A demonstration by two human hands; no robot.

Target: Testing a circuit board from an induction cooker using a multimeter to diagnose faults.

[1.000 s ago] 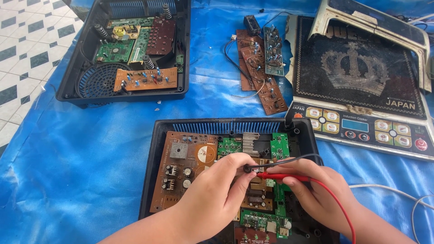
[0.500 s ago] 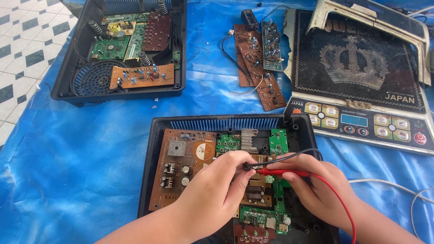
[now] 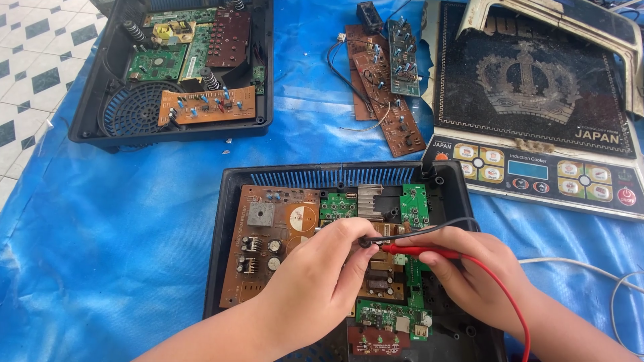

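Sheet: a blue tarpaulin [image 3: 100,268] lay under everything.
Near case: an open black housing [image 3: 221,221] held brown and green circuit boards [image 3: 268,241].
Far case: a second black housing [image 3: 100,100] sat well apart, upper left.
Cooktop: a dark glass panel [image 3: 537,100] lay at right.
Left hand: the left hand [image 3: 315,288] pinched a black probe [image 3: 369,243] over the boards.
Right hand: the right hand [image 3: 476,275] pinched a red probe [image 3: 419,251], its tip just beside the black one.

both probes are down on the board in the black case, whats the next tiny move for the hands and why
Probably hold both steady for a moment. The left hand pinches the black probe and the right hand the red probe, their tips nearly meeting over the brown circuit board in the open black case. With parts packed so closely there, any slip could land a tip on a neighbouring part.
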